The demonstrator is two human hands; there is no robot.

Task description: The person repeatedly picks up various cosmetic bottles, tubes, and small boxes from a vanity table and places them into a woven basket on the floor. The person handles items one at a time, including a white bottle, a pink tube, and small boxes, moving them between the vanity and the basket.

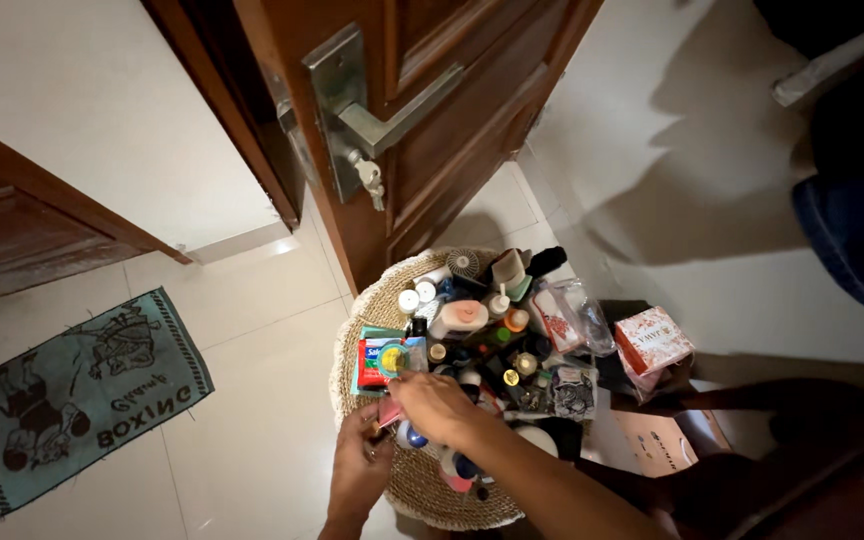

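A small pink item (389, 412) is pinched between both hands above the near-left rim of a round woven basket (422, 485), its long axis tilted from lower left to upper right, though its kind is too small to tell. The basket, crowded with bottles, tubes and small packets, sits on a pale tiled floor (252, 330) beside a wooden door with a metal lever handle (392, 115), a teal mat (72, 395) lying well apart to the left. The left hand (362, 462) has its grip closed on the item's lower end and the right hand (437, 405) closes its fingers on the upper end.
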